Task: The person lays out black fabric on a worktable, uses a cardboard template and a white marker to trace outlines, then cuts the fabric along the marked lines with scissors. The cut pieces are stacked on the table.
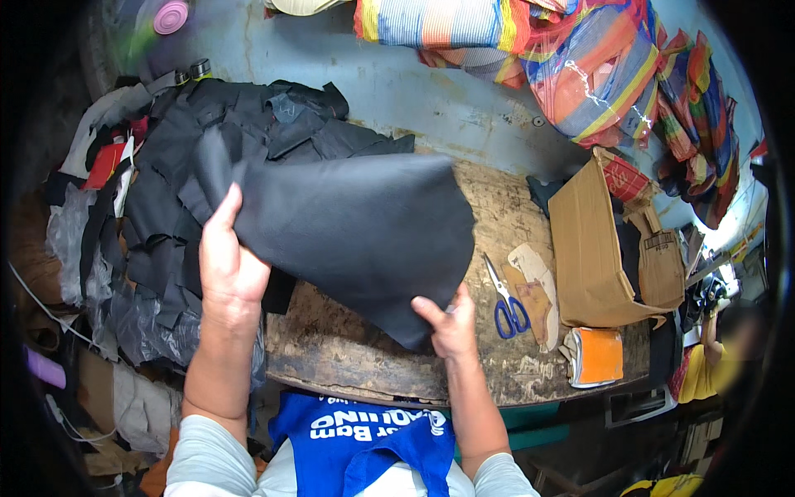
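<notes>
A sheet of smooth black leather-like material (364,215) is stretched between my two hands above the wooden table. My left hand (232,269) grips its left part, thumb in front and the fingers mostly hidden behind. At the lower right corner, my right hand (451,327) pinches the edge between thumb and fingers. Behind and left of the sheet lies a heap of similar black pieces (170,174). Scissors with blue handles (510,315) rest on the table right of my right hand. Beside them are tan and whitish flat cut pieces (537,290).
An open cardboard box (580,257) stands on the table's right side, with an orange-covered pad (598,356) in front of it. Colourful striped mesh bags (584,74) hang on the blue wall. A person in yellow (704,369) is at the far right.
</notes>
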The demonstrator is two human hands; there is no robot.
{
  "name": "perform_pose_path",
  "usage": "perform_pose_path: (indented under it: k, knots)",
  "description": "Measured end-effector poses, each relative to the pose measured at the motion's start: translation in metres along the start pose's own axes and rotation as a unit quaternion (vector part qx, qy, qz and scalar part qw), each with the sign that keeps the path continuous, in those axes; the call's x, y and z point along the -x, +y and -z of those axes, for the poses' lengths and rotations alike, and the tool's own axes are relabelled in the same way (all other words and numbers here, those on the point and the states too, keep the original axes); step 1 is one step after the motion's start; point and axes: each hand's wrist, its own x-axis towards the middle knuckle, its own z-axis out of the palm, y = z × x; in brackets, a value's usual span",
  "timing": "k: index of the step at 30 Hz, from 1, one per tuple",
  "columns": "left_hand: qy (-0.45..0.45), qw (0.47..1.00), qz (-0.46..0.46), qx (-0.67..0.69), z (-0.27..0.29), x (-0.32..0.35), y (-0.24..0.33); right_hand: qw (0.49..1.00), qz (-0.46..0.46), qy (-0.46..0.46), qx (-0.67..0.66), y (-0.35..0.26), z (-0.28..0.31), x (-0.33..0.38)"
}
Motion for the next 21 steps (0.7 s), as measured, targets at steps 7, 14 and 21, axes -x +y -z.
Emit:
perform_pose_path:
  k: [7,14,21]
  knots:
    - [0.183,0.927,0.134,-0.299,0.13,0.095,-0.039,0.855,-0.154,0.084,0.488,-0.015,0.095,0.025]
    - [0.101,0.897,0.263,-0.34,0.145,0.049,-0.002,0.721,-0.06,0.114,0.681,0.015,0.102,0.049]
    - [-0.084,0.587,0.191,-0.782,0.113,0.018,-0.057,0.856,0.133,0.139,0.48,-0.008,0.097,0.045]
